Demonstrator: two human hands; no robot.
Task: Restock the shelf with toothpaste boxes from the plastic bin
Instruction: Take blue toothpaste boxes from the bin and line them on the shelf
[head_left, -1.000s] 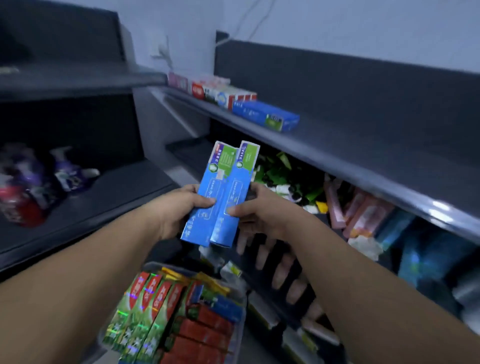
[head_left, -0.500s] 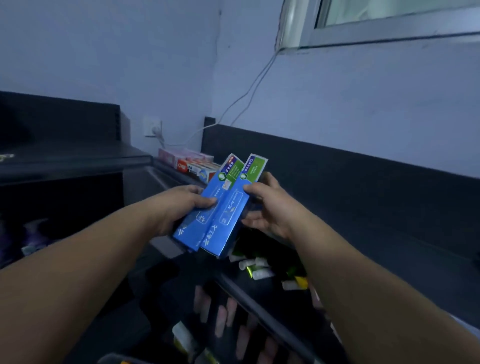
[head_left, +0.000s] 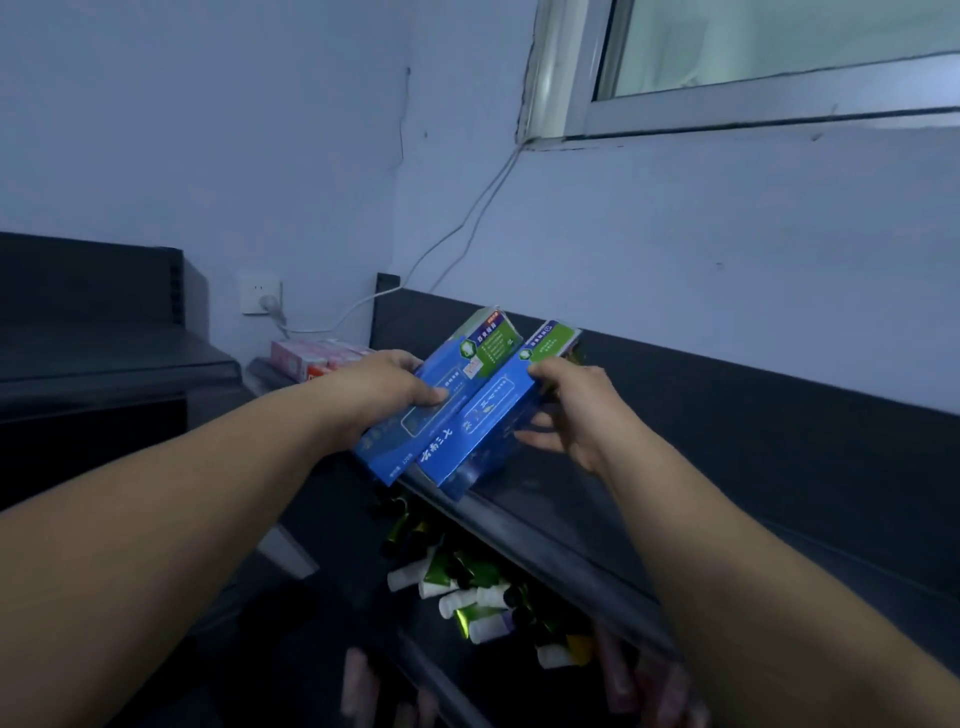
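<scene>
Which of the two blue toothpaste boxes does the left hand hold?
The blue box nearer the wall socket: the left hand grips it, the right hand holds the other box.

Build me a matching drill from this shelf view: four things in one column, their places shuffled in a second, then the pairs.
1. pink boxes
2. plug socket
3. white-capped tubes
4. blue toothpaste boxes

A. held by left hand and right hand
B. on the wall
C. under the shelf
D. at that shelf's far end

Pairs: 1-D, 2-B, 3-C, 4-A
</scene>
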